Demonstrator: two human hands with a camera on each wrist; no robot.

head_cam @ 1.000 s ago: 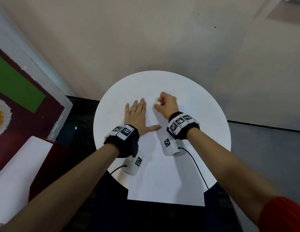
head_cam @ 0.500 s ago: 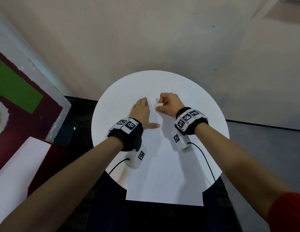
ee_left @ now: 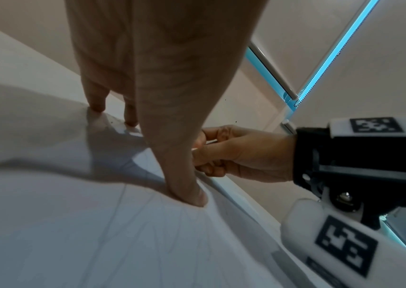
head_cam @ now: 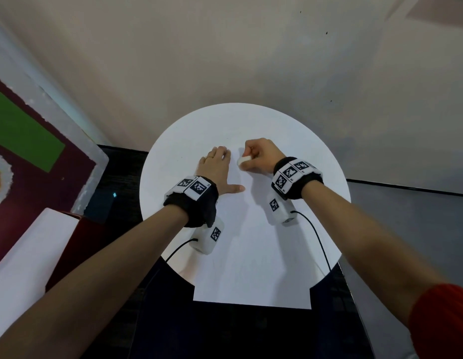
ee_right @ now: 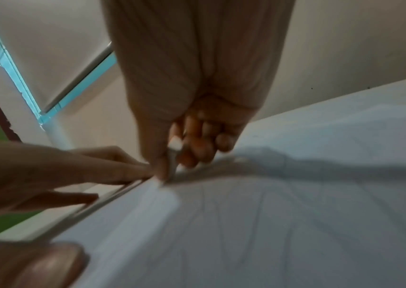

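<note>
While the right hand (head_cam: 260, 158) pinches a small white block eraser (head_cam: 243, 160) between thumb and curled fingers, down at the far part of the white paper sheet (head_cam: 251, 268), the left hand (head_cam: 216, 167) holds nothing, its fingertips and thumb planted on the sheet just beside it. Best play, I'd say: short, light strokes away from that bracing hand, so the sheet doesn't buckle on the round white worktop (head_cam: 328, 182). Since a second ago, the left fingers have gone from flat and spread to arched, and more of the eraser shows.
</note>
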